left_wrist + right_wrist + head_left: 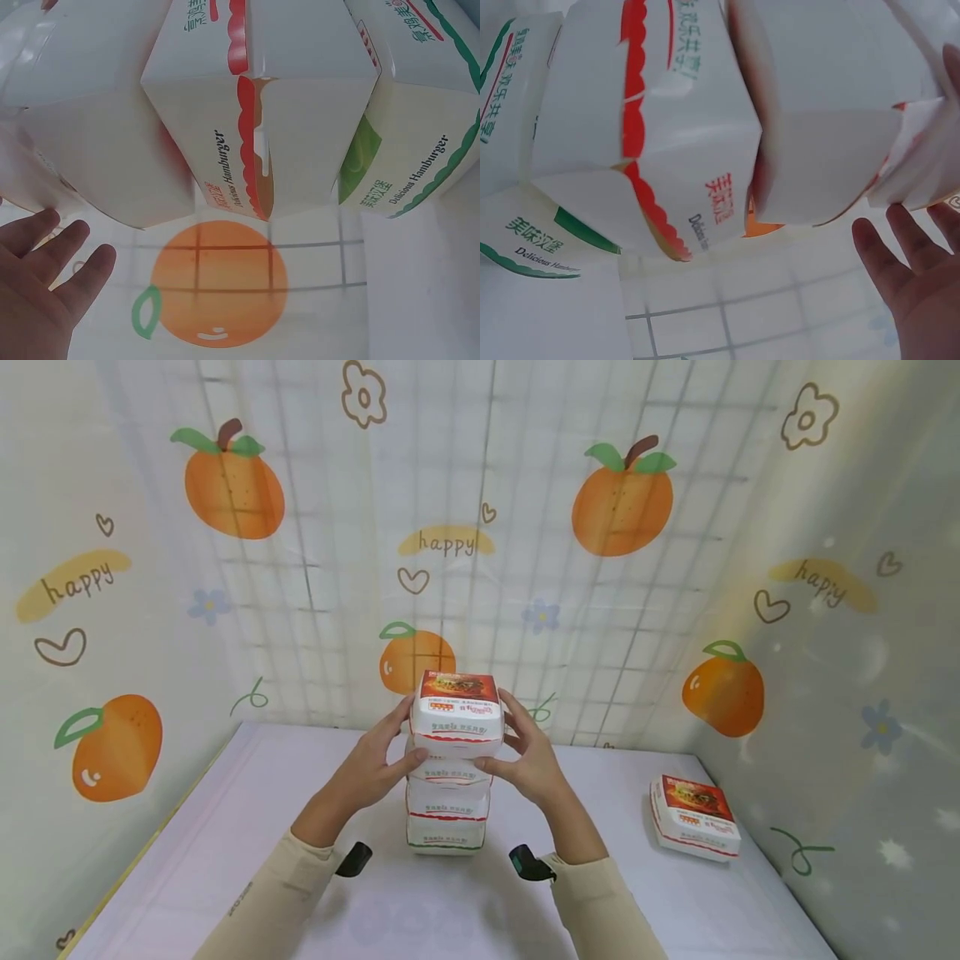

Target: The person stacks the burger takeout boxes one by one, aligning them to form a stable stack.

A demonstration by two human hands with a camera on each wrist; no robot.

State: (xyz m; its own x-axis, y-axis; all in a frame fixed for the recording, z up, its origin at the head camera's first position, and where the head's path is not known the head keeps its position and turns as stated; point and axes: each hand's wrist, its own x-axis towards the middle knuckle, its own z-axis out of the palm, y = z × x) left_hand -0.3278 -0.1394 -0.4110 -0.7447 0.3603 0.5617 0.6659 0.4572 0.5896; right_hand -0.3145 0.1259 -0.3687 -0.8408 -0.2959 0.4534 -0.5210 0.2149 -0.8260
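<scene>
Both hands hold a white hamburger box (457, 718) with a red burger picture on its lid, at the top of a stack. My left hand (378, 766) grips its left side, thumb at the lower front edge. On the opposite side my right hand (534, 766) grips it the same way. Below are more boxes: a red-trimmed hamburger box (307, 142) and, at the bottom, a green-trimmed hamburger box (446, 837). In the left wrist view the fingers (88, 281) extend beside the boxes; in the right wrist view, fingers (881, 259) reach along the upper box. The boxes' backs are hidden.
Another hamburger box (693, 818) lies near the right edge of the white table (585, 902). A curtain (517, 585) printed with oranges surrounds the back and sides. Dark wrist cameras hang under both sleeves, beside the stack.
</scene>
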